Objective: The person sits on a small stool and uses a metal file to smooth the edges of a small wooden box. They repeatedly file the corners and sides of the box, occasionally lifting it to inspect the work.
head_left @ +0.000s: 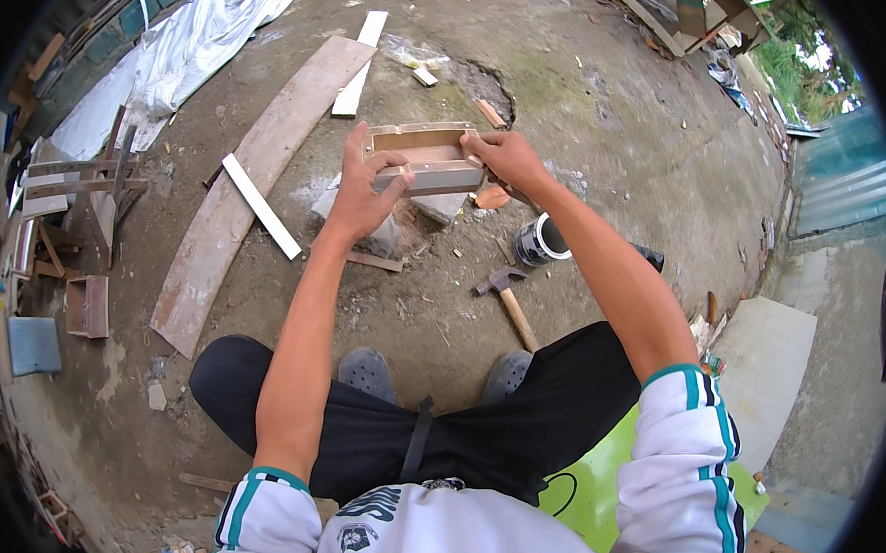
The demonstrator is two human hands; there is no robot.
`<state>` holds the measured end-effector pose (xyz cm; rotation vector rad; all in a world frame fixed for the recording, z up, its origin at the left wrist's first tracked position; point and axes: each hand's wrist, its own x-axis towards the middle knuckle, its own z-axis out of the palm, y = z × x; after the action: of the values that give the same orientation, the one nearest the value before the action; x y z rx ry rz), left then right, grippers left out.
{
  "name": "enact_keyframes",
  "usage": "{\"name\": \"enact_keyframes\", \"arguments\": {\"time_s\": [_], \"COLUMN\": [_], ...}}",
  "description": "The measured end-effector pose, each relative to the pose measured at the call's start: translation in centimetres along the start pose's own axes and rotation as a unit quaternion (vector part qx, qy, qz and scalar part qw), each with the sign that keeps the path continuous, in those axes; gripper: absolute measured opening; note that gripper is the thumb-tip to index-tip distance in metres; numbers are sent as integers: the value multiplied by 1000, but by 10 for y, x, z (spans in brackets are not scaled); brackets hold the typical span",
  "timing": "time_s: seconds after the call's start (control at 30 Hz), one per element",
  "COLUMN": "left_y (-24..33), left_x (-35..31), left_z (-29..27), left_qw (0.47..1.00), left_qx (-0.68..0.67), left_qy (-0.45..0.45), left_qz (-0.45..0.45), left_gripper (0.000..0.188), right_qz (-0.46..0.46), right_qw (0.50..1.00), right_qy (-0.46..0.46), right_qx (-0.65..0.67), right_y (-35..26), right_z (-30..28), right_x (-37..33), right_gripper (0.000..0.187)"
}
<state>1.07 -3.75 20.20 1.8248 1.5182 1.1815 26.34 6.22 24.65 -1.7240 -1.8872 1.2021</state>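
Both my arms reach forward and hold up a small rectangular wooden box frame (430,182) above the ground. Its inside shows brown wood, and the wall nearest me looks greyish. My left hand (367,184) grips the left end, fingers and thumb bent around the near corner. At the other end my right hand (510,162) is closed on the right side, its thumb over the rim. Beneath the box lie pale broken stone pieces (380,237), partly hidden by my left hand and the box. A hammer (513,305) with a wooden handle rests on the ground before my right foot.
An open can (542,242) stands beyond the hammer. To the left lie a long weathered plank (257,192), a white strip (261,207) and another white board (360,64). Wooden scraps and a small open box (88,306) sit farther left. Silvery sheeting (179,57) covers the far left.
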Motion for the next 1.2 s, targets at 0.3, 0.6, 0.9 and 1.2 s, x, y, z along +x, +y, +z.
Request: {"name": "enact_keyframes", "arguments": {"time_s": [0.3,0.6,0.9,1.2], "left_y": [38,96,84,81], "left_x": [-13,-3,14,14], "left_z": [-32,-83,-38,-23], "left_qw": [995,990,999,992], "left_qx": [-60,-107,-17,-78], "left_qy": [-35,-84,-24,-74], "left_qz": [-67,-30,39,-71], "left_gripper": [29,38,20,17], "right_qz": [56,99,16,39], "right_qw": [993,974,982,984], "right_qy": [12,45,152,143], "right_qx": [105,199,115,96], "right_y": [-47,-56,-34,-16], "right_z": [-7,-13,-14,-15], "right_x": [-51,-88,-72,-69], "right_gripper": [54,45,43,41]}}
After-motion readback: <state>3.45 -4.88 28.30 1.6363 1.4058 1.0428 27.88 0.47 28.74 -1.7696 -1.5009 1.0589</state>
